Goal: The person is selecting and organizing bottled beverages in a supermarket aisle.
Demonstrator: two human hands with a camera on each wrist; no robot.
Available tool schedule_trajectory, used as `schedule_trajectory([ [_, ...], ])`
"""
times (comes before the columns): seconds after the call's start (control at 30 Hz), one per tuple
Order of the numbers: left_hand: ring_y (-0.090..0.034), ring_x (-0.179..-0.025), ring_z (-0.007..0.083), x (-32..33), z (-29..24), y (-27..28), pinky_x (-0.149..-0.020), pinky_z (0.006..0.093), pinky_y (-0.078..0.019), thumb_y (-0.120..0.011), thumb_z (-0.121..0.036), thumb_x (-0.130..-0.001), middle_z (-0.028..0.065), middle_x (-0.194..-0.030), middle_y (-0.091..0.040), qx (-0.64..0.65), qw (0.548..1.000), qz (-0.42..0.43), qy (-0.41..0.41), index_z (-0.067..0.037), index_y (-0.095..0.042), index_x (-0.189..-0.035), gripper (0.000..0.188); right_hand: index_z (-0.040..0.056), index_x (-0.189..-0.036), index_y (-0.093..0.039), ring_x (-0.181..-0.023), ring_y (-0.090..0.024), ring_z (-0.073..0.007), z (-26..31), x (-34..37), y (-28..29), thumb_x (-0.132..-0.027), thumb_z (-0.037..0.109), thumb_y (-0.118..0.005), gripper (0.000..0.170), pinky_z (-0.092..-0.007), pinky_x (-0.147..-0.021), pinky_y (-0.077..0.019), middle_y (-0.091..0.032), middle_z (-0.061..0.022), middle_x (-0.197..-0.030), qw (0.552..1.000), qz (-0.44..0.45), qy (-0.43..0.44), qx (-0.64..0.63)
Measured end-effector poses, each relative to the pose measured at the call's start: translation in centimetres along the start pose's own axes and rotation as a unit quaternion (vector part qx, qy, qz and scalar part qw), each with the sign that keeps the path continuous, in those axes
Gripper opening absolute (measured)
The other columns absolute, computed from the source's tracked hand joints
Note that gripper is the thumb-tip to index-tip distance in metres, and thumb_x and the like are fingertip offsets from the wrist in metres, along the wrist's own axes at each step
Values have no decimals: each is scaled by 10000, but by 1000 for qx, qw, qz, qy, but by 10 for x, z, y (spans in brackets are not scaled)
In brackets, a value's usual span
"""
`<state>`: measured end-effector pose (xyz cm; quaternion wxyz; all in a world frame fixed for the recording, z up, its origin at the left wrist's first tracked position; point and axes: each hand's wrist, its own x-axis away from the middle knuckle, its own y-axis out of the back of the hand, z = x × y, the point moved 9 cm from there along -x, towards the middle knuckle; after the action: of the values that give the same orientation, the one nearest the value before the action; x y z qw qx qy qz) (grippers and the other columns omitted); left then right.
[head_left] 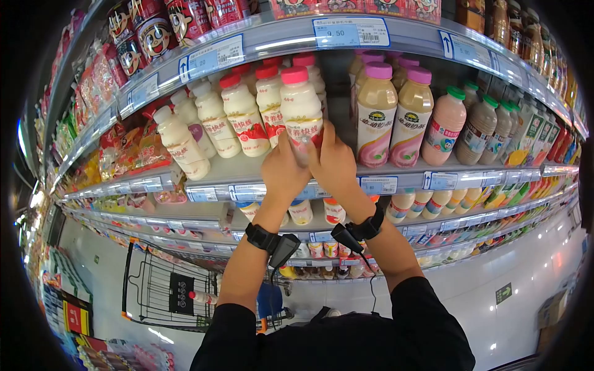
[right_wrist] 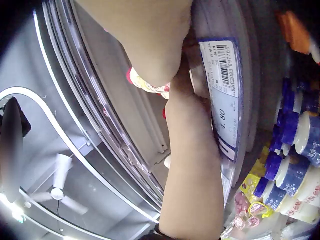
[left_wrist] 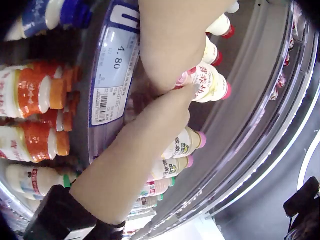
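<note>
A white milk drink bottle with a pink-red cap stands at the shelf's front edge in the head view, held by both hands low on its body. My left hand grips its left side, and my right hand grips the right, thumbs close together in front. Their fingers partly cover the label. In the left wrist view the bottle shows beyond the hands; in the right wrist view only a strip of the bottle appears. Matching red-capped bottles stand to its left.
Purple-capped bottles stand right of the hands, then a green-capped pink bottle. An upper shelf edge with price labels overhangs them. More bottles fill the shelf below. A shopping cart with a bottle stands on the floor at lower left.
</note>
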<state>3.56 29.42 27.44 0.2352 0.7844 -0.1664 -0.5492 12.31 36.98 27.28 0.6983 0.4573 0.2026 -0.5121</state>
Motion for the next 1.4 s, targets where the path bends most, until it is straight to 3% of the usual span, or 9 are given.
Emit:
schedule_trajectory([
  [0.13, -625, -726, 362, 0, -2, 2, -614, 417, -496, -685, -327, -688, 222, -863, -622, 6, 1000, 1, 1, 75, -407, -1211, 716, -100, -1269, -301, -997, -533, -452, 8, -6, 5, -775, 352, -624, 743, -474, -813, -464, -482, -352, -1108, 995, -57, 77, -19],
  [0.23, -623, -736, 360, 1, -1, 2, -627, 415, -494, -713, -305, -649, 221, -861, -620, 4, 1000, -4, -9, 71, -404, -1199, 734, -124, -1337, -186, -1159, -418, -469, -9, -15, -8, -767, 399, -632, 894, -444, -961, -375, -366, -367, -1258, 993, 6, 6, -119],
  [0.43, -622, -757, 354, 0, -2, 2, -657, 414, -492, -746, -288, -585, 219, -859, -621, -13, 1000, 11, 17, 75, -398, -1191, 788, -110, -1380, -31, -1197, -415, -440, -27, -21, -28, -769, 464, -629, 1029, -380, -975, -375, -356, -367, -1286, 969, 117, -79, -205],
  [0.77, -621, -812, 362, 3, 2, -2, -677, 420, -504, -747, -315, -597, 225, -949, -609, -28, 1000, 2, 8, 70, -403, -1195, 790, -90, -1368, -132, -1177, -462, -391, -29, -20, -28, -771, 405, -648, 931, -386, -965, -386, -404, -323, -1276, 952, 103, -82, -276],
  [0.87, -618, -835, 359, 1, 0, 0, -681, 421, -504, -738, -305, -614, 219, -1006, -598, -8, 1000, 13, 17, 54, -411, -1196, 757, -32, -1371, -213, -1177, -474, -317, -24, -18, -17, -798, 379, -647, 828, -358, -970, -381, -445, -250, -1277, 960, 92, -78, -254],
  [0.97, -622, -813, 353, 0, 4, -3, -677, 404, -503, -734, -340, -622, 215, -972, -610, -8, 1000, -3, 0, 56, -394, -1236, 806, -62, -1322, -261, -1065, -500, -427, -15, -18, 0, -755, 364, -662, 814, -418, -904, -415, -452, -309, -1183, 988, 4, -16, -153],
  [1.23, -624, -804, 345, -1, 1, 2, -651, 405, -503, -736, -376, -649, 192, -933, -619, 2, 999, 20, 33, 13, -437, -1140, 694, -28, -1269, -364, -1069, -492, -405, -25, -18, -4, -863, 305, -525, 549, -419, -907, -400, -492, -280, -1154, 979, -12, -32, -201],
  [1.37, -625, -797, 338, 0, 6, 2, -642, 406, -501, -738, -407, -643, 200, -906, -621, 0, 999, 1, 51, 8, -449, -1101, 682, 5, -1282, -411, -1162, -459, -273, -81, -37, -42, -930, 229, -420, 417, -321, -960, -351, -496, -173, -1234, 926, 8, -138, -352],
  [1.4, -623, -793, 340, 1, 6, 3, -638, 408, -499, -738, -408, -640, 198, -903, -619, -5, 999, -13, 49, 9, -450, -1094, 681, 16, -1293, -414, -1149, -455, -218, -87, -31, -38, -912, 177, -450, 415, -287, -964, -333, -492, -135, -1248, 833, -32, -279, -476],
])
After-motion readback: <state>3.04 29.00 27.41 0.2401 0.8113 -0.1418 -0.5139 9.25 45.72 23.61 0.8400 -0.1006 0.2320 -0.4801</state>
